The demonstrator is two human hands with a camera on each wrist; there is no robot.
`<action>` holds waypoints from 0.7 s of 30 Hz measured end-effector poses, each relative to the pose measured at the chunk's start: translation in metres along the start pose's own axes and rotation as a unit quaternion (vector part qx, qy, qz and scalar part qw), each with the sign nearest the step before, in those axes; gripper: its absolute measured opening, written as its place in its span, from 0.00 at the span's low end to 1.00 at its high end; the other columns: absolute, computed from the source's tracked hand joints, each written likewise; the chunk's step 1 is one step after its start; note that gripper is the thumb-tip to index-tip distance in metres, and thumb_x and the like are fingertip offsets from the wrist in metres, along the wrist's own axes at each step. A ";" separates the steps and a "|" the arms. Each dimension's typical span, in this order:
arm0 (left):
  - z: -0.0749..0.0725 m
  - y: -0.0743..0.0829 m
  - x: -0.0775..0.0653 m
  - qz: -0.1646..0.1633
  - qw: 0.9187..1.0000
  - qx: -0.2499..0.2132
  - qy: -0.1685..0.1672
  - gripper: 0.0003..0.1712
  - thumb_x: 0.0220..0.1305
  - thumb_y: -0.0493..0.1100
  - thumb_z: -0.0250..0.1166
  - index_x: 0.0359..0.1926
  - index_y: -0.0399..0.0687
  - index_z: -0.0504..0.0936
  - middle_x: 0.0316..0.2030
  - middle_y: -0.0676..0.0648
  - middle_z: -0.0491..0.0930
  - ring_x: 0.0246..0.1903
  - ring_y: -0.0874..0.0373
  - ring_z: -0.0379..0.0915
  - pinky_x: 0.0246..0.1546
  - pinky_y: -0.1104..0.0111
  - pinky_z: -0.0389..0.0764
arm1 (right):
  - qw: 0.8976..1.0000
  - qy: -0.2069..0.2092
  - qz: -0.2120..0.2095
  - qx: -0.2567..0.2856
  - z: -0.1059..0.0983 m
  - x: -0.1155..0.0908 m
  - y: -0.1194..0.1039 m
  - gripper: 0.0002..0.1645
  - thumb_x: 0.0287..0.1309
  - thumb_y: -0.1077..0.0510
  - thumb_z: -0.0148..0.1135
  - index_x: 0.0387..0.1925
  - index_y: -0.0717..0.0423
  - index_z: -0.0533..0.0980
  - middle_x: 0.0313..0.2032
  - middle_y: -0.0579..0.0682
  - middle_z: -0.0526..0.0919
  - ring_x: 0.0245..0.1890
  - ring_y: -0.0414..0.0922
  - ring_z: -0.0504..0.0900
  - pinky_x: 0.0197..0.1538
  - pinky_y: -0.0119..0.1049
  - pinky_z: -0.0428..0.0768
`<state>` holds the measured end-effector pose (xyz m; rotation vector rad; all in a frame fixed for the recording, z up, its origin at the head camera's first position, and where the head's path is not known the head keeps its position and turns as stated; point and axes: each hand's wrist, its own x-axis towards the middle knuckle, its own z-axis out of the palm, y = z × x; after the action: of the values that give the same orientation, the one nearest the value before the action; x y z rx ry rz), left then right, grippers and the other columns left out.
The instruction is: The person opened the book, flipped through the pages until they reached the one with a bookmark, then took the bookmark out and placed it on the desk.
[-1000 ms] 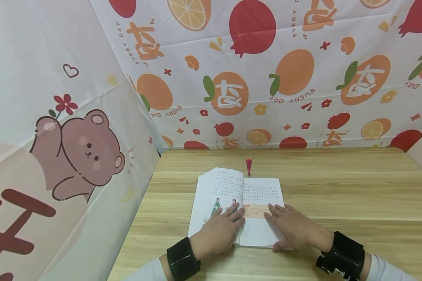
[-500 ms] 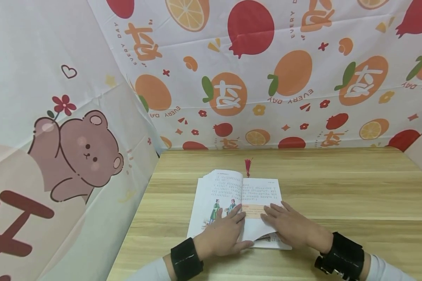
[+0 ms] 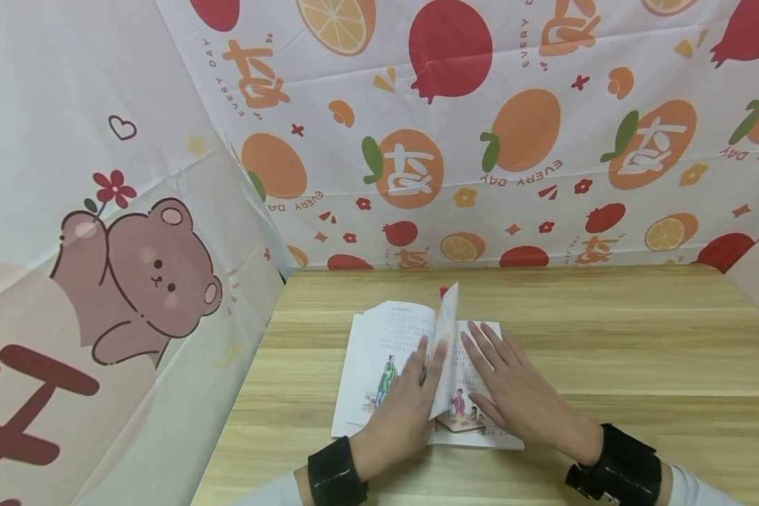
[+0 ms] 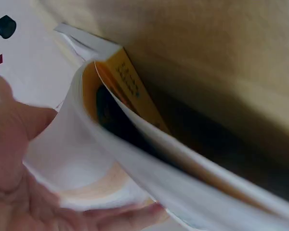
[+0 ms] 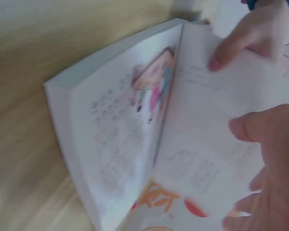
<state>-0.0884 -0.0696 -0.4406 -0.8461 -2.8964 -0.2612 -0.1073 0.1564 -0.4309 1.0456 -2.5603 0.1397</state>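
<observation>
Our open book lies lengthwise away from us, left hand and right hand slanting inward, fingers apart.

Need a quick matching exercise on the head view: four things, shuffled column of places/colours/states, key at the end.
Column one
1. single page
2. book
3. wristbands
4. back cloth

Column two
A. black, one on each arm
B. printed with oranges and red fruit, beyond the table
C. standing up steeply between the two hands
D. lying open on the wooden surface

Right pairs: 1-C, 2-D, 3-A, 4-B
</observation>
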 end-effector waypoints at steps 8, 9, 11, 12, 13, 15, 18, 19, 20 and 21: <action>-0.010 -0.003 -0.004 0.057 0.966 0.250 0.018 0.58 0.44 0.50 0.81 0.76 0.62 0.62 0.80 0.45 0.45 0.77 0.43 0.44 0.68 0.44 0.63 | 0.975 -0.194 0.010 0.106 0.002 -0.013 0.006 0.53 0.57 0.36 0.67 0.71 0.66 0.63 0.73 0.66 0.61 0.72 0.64 0.62 0.68 0.61 0.66; -0.011 -0.004 -0.004 0.066 0.961 0.269 0.004 0.51 0.48 0.51 0.78 0.73 0.63 0.66 0.79 0.47 0.48 0.77 0.46 0.45 0.69 0.46 0.63 | 0.970 -0.213 0.009 0.115 0.003 -0.014 0.006 0.54 0.56 0.34 0.68 0.71 0.66 0.64 0.72 0.66 0.62 0.71 0.64 0.63 0.68 0.60 0.67; -0.009 -0.007 -0.004 0.078 0.960 0.268 -0.032 0.40 0.54 0.51 0.74 0.69 0.62 0.73 0.77 0.50 0.55 0.76 0.49 0.49 0.69 0.49 0.63 | 0.963 -0.236 0.008 0.127 0.005 -0.015 0.006 0.56 0.51 0.32 0.69 0.70 0.66 0.66 0.72 0.66 0.63 0.71 0.64 0.65 0.68 0.58 0.68; -0.008 -0.009 -0.005 0.080 0.962 0.255 -0.052 0.35 0.58 0.48 0.71 0.68 0.62 0.74 0.77 0.51 0.58 0.76 0.49 0.51 0.69 0.50 0.65 | 0.962 -0.241 0.004 0.128 0.005 -0.016 0.007 0.57 0.50 0.32 0.70 0.69 0.66 0.67 0.71 0.67 0.64 0.70 0.64 0.65 0.67 0.58 0.69; -0.007 -0.011 -0.006 0.078 0.966 0.235 -0.071 0.33 0.60 0.46 0.68 0.68 0.61 0.74 0.76 0.51 0.59 0.75 0.49 0.53 0.69 0.50 0.66 | 0.961 -0.246 0.004 0.130 0.006 -0.016 0.007 0.57 0.48 0.32 0.71 0.69 0.66 0.67 0.71 0.67 0.64 0.70 0.64 0.66 0.67 0.57 0.69; -0.005 -0.014 -0.007 0.068 0.976 0.180 -0.105 0.32 0.63 0.43 0.65 0.69 0.60 0.74 0.75 0.51 0.61 0.75 0.48 0.54 0.67 0.50 0.68 | 0.960 -0.249 0.006 0.131 0.008 -0.015 0.007 0.58 0.47 0.33 0.72 0.69 0.65 0.66 0.72 0.67 0.63 0.70 0.64 0.66 0.67 0.58 0.70; -0.004 -0.017 -0.006 0.052 0.983 0.122 -0.130 0.29 0.68 0.42 0.59 0.69 0.59 0.73 0.75 0.51 0.61 0.75 0.46 0.53 0.66 0.49 0.71 | 0.960 -0.249 0.007 0.130 0.008 -0.014 0.008 0.58 0.45 0.34 0.74 0.69 0.65 0.67 0.71 0.67 0.64 0.69 0.64 0.67 0.65 0.58 0.71; -0.005 -0.018 -0.005 0.050 0.984 0.109 -0.133 0.27 0.70 0.43 0.58 0.69 0.58 0.74 0.75 0.51 0.61 0.75 0.46 0.53 0.65 0.49 0.71 | 0.960 -0.249 0.007 0.128 0.008 -0.013 0.008 0.57 0.45 0.34 0.74 0.69 0.65 0.67 0.71 0.67 0.65 0.69 0.64 0.67 0.65 0.58 0.72; -0.006 -0.019 -0.004 0.049 0.984 0.100 -0.136 0.26 0.71 0.45 0.57 0.68 0.57 0.74 0.75 0.50 0.61 0.75 0.46 0.53 0.65 0.49 0.71 | 0.961 -0.247 0.007 0.125 0.008 -0.013 0.008 0.57 0.45 0.35 0.75 0.68 0.65 0.68 0.71 0.67 0.65 0.69 0.64 0.67 0.65 0.58 0.72; -0.007 -0.019 -0.004 0.049 0.985 0.094 -0.138 0.25 0.72 0.47 0.56 0.68 0.57 0.75 0.75 0.50 0.61 0.75 0.46 0.53 0.65 0.49 0.71 | 0.961 -0.246 0.007 0.123 0.008 -0.013 0.008 0.57 0.44 0.35 0.75 0.68 0.65 0.68 0.70 0.66 0.65 0.68 0.64 0.68 0.64 0.58 0.73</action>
<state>-0.0952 -0.0885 -0.4373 -1.0629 -3.0504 0.1514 -0.1070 0.1687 -0.4425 1.2867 -3.0569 0.2318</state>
